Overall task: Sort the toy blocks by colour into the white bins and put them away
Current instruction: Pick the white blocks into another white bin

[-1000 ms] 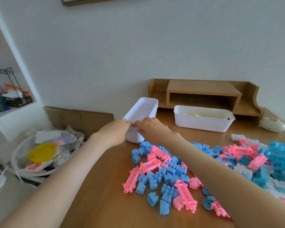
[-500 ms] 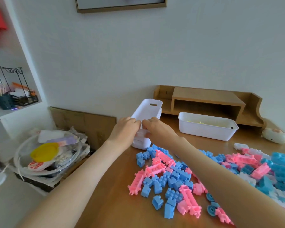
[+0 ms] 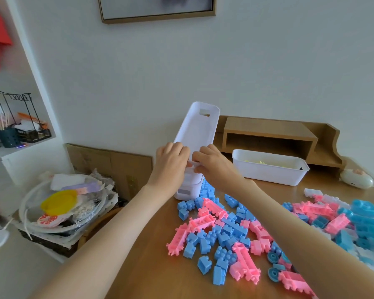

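A plain white wall (image 3: 268,61) rises behind the tilted white bin (image 3: 199,130), and a smooth wooden counter (image 3: 151,266) spreads beneath it. To the right of that bin stand a boxy wooden shelf (image 3: 268,130) and a second bin (image 3: 268,173) of glossy plastic. Studded pink and blue blocks (image 3: 225,229) lie heaped just in front of it. My left hand (image 3: 171,162) and right hand (image 3: 214,165) grip its near end, fingers curled.

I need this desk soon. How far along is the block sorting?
Early on. Done: one white bin by the shelf holds yellow pieces. In hand: the left hand and right hand grip the upper bin, tilted up out of the lower bin it nests in. Left: the blue, pink and white blocks lie mixed on the table.
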Motion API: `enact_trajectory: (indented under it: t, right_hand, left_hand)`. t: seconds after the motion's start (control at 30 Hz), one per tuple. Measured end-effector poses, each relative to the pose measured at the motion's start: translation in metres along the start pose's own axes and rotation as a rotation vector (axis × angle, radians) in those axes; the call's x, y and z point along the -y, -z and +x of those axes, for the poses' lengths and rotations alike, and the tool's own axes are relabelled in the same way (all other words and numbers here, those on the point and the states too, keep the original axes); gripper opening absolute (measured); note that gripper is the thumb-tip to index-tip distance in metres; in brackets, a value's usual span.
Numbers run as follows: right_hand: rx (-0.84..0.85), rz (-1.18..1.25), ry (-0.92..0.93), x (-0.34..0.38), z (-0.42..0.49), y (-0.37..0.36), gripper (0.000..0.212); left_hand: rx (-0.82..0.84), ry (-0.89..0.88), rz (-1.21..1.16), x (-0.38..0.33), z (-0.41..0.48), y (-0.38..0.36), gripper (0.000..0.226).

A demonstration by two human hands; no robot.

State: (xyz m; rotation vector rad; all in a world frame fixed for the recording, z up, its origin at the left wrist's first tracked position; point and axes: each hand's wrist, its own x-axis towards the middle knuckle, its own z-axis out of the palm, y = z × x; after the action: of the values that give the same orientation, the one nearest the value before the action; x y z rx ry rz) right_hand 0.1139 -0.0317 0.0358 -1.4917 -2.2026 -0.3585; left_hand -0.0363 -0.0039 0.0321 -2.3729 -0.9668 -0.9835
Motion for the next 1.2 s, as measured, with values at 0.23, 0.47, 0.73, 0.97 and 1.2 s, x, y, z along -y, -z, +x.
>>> enact_trajectory:
  t: [0.23, 0.47, 0.73, 0.97, 1.2]
  right_hand:
    - [0.016, 0.004, -0.015, -0.014, -0.017, 0.014, 0.018]
    - [0.075, -0.02, 0.02, -0.004, -0.02, 0.002, 0.025]
    - [0.113, -0.044, -0.042, 0.006, -0.004, -0.024, 0.024]
    - [0.035, -0.126, -0.008, -0.001, -0.013, -0.017, 0.02]
    - [-0.141, -0.065, -0.241, -0.026, -0.033, 0.027, 0.022]
  left_hand:
    - [0.019, 0.007, -0.134, -0.016, 0.009, -0.009, 0.03]
    - [0.135, 0.084, -0.105, -0.01, -0.004, -0.011, 0.008]
    - [0.188, 0.223, -0.108, 0.004, -0.012, -0.017, 0.013]
    - [-0.032, 0.264, -0.307, -0.023, -0.013, -0.008, 0.025]
    - [-0.063, 0.151, -0.546, -0.076, 0.012, -0.004, 0.039]
